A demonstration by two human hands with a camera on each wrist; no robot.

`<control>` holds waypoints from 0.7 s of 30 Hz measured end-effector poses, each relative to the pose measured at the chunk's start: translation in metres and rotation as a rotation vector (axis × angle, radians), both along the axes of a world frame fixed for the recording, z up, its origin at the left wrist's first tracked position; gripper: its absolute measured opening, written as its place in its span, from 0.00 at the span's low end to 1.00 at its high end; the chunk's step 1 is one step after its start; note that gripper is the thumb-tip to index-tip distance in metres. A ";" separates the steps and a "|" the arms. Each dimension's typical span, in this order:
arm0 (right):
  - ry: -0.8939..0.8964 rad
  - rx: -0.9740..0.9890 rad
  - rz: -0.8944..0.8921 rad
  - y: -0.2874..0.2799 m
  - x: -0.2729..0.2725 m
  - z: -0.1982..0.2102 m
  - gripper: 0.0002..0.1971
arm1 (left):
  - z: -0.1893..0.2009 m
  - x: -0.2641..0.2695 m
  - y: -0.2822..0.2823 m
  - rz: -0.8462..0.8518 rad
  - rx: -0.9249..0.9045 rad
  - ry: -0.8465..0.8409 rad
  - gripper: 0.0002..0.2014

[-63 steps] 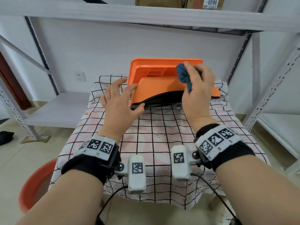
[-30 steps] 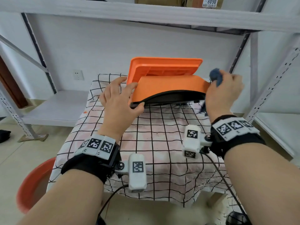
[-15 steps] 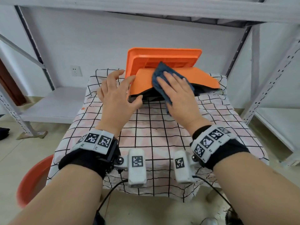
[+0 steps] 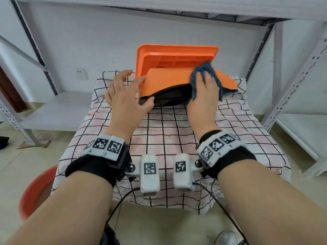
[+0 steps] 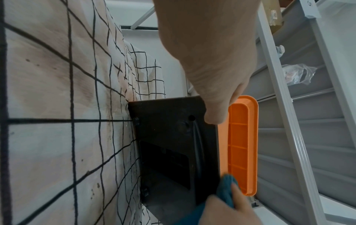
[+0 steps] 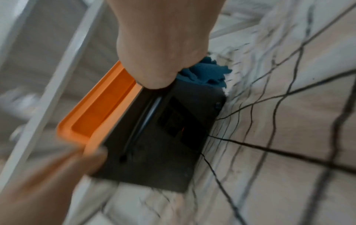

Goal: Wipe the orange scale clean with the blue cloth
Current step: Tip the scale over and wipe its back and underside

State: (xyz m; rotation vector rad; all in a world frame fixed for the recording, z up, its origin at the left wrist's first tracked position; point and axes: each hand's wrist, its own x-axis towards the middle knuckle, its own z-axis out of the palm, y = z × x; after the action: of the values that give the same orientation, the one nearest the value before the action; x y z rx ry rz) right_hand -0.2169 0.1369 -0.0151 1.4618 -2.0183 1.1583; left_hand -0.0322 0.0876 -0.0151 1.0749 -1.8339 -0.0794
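Observation:
The orange scale [image 4: 168, 80] stands tipped up at the back of the table, with its black underside [image 5: 173, 144] facing me and its orange platform [image 5: 242, 144] behind. My left hand [image 4: 127, 92] holds its left end, thumb on the black base and index finger on the orange body. My right hand [image 4: 203, 92] lies with straight fingers on the blue cloth [image 4: 203, 68] and presses it onto the right part of the orange body. The cloth [image 6: 204, 73] bunches out below that hand [image 6: 163, 45] in the blurred right wrist view.
A checked tablecloth [image 4: 168, 138] covers the small table. Grey metal shelving stands to the left [image 4: 53, 110], to the right [image 4: 292, 76] and overhead. A red basin [image 4: 35, 191] sits on the floor at the lower left. Cables hang from my wrists.
My right hand, which held the bunched cloth off the scale's right end a second ago, laid it flat on the body and slid it from the left-middle to the right. The left hand stayed put.

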 end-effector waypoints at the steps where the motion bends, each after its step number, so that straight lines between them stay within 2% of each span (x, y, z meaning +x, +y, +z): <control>1: 0.043 0.007 0.059 -0.002 0.008 0.000 0.34 | 0.000 0.001 -0.001 -0.005 0.004 0.000 0.26; 6: 0.192 -0.016 0.375 -0.013 0.032 0.003 0.26 | 0.001 0.003 -0.002 -0.006 0.019 -0.006 0.26; 9: 0.305 0.083 0.578 -0.011 0.035 0.008 0.23 | -0.001 0.002 0.000 0.004 0.026 0.020 0.27; 11: 0.427 0.139 0.641 -0.009 0.022 0.014 0.22 | -0.003 -0.001 0.002 0.003 0.031 0.033 0.27; 13: 0.493 0.135 0.558 -0.008 -0.002 0.015 0.24 | -0.005 -0.002 0.003 0.004 0.025 0.053 0.26; 16: 0.256 0.064 0.259 0.000 -0.025 0.010 0.28 | -0.006 -0.004 0.004 -0.001 0.043 0.119 0.29; 18: 0.128 0.078 0.116 0.001 -0.015 0.009 0.30 | -0.006 -0.005 0.003 -0.005 0.044 0.146 0.32; 19: 0.094 0.088 0.102 -0.001 -0.005 0.010 0.31 | -0.006 -0.006 0.003 -0.003 0.042 0.158 0.32; 21: 0.101 0.083 0.191 -0.007 0.017 0.016 0.32 | -0.006 -0.006 0.003 0.003 0.033 0.180 0.32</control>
State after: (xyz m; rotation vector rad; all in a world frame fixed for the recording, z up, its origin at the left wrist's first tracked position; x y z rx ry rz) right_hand -0.2004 0.1300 0.0009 1.7499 -1.9120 1.0606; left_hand -0.0380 0.0903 -0.0215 1.0586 -1.6742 -0.1983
